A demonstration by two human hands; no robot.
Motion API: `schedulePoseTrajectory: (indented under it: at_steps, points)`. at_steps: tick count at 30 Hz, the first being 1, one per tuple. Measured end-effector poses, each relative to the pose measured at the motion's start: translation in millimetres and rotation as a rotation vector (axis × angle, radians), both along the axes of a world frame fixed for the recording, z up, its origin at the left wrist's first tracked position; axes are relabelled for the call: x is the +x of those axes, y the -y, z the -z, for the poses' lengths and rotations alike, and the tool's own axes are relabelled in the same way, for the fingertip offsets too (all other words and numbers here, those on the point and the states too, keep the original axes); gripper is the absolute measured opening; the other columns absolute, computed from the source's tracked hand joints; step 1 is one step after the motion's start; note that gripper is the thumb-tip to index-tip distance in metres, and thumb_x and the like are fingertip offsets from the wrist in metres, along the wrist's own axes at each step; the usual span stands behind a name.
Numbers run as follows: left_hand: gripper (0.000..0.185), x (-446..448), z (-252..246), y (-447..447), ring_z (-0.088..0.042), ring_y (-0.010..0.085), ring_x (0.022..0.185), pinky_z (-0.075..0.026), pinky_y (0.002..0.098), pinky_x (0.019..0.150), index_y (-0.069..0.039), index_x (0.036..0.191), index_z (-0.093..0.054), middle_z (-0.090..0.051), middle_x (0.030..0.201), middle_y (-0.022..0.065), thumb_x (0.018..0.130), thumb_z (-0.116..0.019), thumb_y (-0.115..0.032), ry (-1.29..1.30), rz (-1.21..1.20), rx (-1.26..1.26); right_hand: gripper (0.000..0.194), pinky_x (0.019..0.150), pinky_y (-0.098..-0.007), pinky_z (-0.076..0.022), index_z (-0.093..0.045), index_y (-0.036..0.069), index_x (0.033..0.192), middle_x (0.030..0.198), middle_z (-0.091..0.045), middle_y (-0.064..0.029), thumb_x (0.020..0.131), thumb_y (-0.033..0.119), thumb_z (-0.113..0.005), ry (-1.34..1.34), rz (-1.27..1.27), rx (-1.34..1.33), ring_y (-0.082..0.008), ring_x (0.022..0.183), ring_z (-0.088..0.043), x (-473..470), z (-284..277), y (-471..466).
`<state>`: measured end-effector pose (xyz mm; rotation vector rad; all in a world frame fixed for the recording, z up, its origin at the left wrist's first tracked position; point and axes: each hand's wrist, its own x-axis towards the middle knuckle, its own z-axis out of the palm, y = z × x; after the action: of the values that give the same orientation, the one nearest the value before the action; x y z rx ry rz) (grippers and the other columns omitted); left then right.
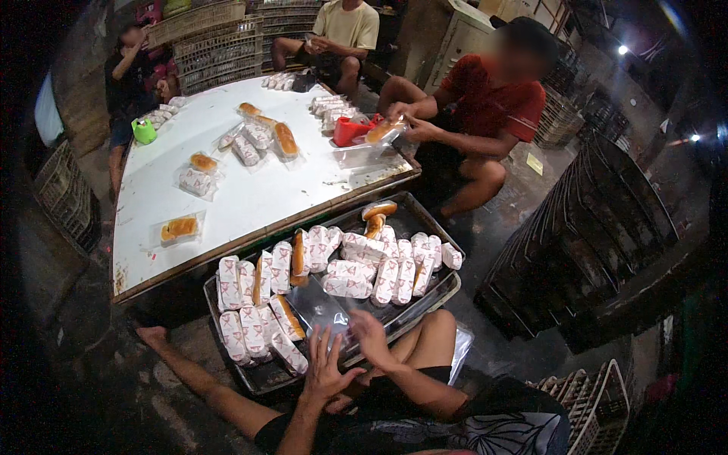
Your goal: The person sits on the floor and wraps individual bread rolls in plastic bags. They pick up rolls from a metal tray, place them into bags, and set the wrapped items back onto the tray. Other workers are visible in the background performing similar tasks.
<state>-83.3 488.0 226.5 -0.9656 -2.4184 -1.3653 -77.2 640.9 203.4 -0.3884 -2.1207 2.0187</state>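
A clear plastic bag (316,307) lies across wrapped buns in a dark metal baking tray (263,380) before me. My left hand (327,367) is at the bag's near end, palm down with its fingers spread. Beside it, my right hand (369,336) is at the bag's right edge, blurred; whether its fingers pinch the film cannot be made out. Several elongated bread buns in printed paper liners (348,277) fill much of the tray, some turned to show golden crust. One bun (287,318) rests on its side just left of the bag.
Beyond the tray is a white tabletop (256,196) with bagged buns (194,176), a green container (144,131) and a red one (350,131). A person in red (495,108) handles a bagged bun; two others sit farther back. Stacked dark trays (580,244) lean at right.
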Motion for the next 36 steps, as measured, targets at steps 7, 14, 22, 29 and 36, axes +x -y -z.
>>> schedulePoseTrajectory:
  at_steps: [7,14,22,29,36]
  points:
    - [0.017,-29,21,34,-0.053,0.0272,0.096,-0.040,0.0465,0.085,-0.006,0.084,-0.062,-0.059,0.095,0.0071,0.068,-0.064,-0.009,-0.408,-0.020,-0.098,0.046,0.054,-0.0201,-0.0451,-0.037,-0.001,0.123,0.098,-0.061,-0.0142,0.082,0.007,-0.055,0.317,-0.110,-0.665,-0.0141,0.066,-0.056,-34,-28,-32]
    - [0.007,-33,11,30,-0.059,0.0245,0.073,-0.046,0.0329,0.069,0.000,0.077,-0.063,-0.062,0.079,0.0092,0.070,-0.062,-0.001,0.260,-0.214,0.181,0.041,0.071,-0.0324,-0.0466,-0.038,0.003,0.113,0.104,-0.055,-0.0164,0.087,0.032,-0.051,0.157,-0.122,-0.613,-0.0266,0.085,-0.059,-18,-17,-1]
    - [0.014,-36,-17,1,-0.058,0.0238,0.082,-0.044,0.0292,0.072,0.000,0.088,-0.063,-0.061,0.085,0.0126,0.077,-0.059,-0.006,0.496,0.192,0.113,0.017,0.052,-0.0383,-0.0423,-0.040,0.002,0.089,0.069,-0.054,-0.0184,0.085,0.014,-0.051,0.018,-0.150,0.733,-0.0316,0.061,-0.058,27,-8,3]
    - [0.015,-32,-30,-3,-0.055,0.0230,0.074,-0.043,0.0296,0.065,0.001,0.092,-0.061,-0.055,0.081,0.0117,0.082,-0.052,-0.006,0.598,0.134,0.202,0.026,0.047,-0.0456,-0.0418,-0.037,0.005,0.101,0.062,-0.052,-0.0167,0.084,0.017,-0.052,-0.100,-0.032,0.583,-0.0407,0.054,-0.054,30,4,14]
    - [0.016,-26,-49,5,-0.051,0.0181,0.070,-0.041,0.0262,0.063,0.000,0.092,-0.062,-0.051,0.076,0.0101,0.079,-0.054,0.000,0.403,-0.012,0.193,0.022,0.037,-0.0286,-0.0402,-0.050,0.001,0.103,0.059,-0.055,-0.0078,0.087,0.015,-0.050,0.178,-0.308,0.056,-0.0169,0.044,-0.054,11,-16,16]
